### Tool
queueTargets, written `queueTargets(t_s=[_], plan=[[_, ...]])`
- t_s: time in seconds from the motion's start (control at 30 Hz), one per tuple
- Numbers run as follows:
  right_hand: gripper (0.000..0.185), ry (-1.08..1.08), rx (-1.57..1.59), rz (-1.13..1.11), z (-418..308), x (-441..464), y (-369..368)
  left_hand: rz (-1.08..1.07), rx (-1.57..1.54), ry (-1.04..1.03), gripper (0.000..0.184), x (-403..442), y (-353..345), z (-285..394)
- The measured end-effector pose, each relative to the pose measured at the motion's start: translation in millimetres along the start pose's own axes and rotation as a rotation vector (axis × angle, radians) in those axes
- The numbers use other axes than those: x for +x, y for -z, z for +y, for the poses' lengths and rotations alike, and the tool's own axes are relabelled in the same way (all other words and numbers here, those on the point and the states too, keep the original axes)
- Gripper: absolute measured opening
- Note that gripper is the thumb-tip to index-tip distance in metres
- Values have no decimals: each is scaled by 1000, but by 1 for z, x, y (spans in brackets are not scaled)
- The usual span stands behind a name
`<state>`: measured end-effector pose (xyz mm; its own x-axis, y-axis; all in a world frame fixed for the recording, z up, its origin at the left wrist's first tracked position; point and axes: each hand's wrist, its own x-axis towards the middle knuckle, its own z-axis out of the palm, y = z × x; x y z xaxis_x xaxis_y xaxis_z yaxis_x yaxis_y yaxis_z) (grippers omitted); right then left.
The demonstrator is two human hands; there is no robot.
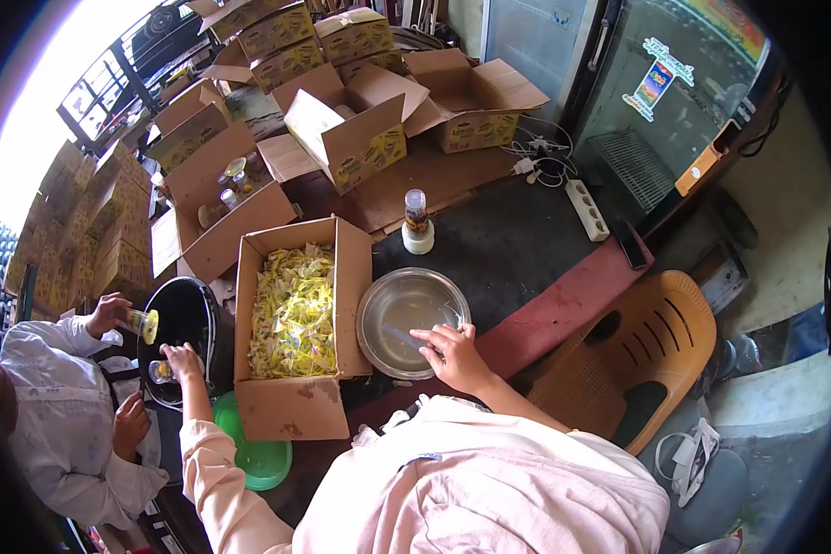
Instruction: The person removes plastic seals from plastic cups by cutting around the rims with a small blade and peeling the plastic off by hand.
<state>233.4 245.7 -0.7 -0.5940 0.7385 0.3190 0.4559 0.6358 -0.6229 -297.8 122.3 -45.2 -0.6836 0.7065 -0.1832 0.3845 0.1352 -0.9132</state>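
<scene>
Left of the box [291,406], left hand [185,361] grips a jar [162,372] — likely slick, best held mid-body; right, over the bowl [436,297], right hand [454,356] pinches a strip [403,338].

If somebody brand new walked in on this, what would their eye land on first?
Probably the open cardboard box near the middle, heaped with crumpled yellow wrappers. Next might be the wide metal bowl just right of it, with the person's right hand at its near side. The bright orange plastic chair on the right also stands out against the dark tabletop.
</scene>
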Motion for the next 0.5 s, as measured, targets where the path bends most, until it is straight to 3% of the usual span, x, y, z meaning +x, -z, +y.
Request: queueTargets(t_s=[0.13,0.27,0.33,0.37,0.47,0.5], plan=[[29,39,-1,-18,3,9,4,28,-347,91,14,-8,7,-30],[28,53,12,-38,7,11,5,205,-343,161,22,0,3,-73],[28,44,23,-44,8,12,6,71,-342,88,39,-40,66,-105],[28,40,25,-44,7,13,7,58,-410,121,56,-28,50,-102],[27,30,38,-42,11,10,6,41,-467,209,54,-22,28,-68],[27,25,44,-40,12,9,6,-113,-457,99,50,-25,31,-59]])
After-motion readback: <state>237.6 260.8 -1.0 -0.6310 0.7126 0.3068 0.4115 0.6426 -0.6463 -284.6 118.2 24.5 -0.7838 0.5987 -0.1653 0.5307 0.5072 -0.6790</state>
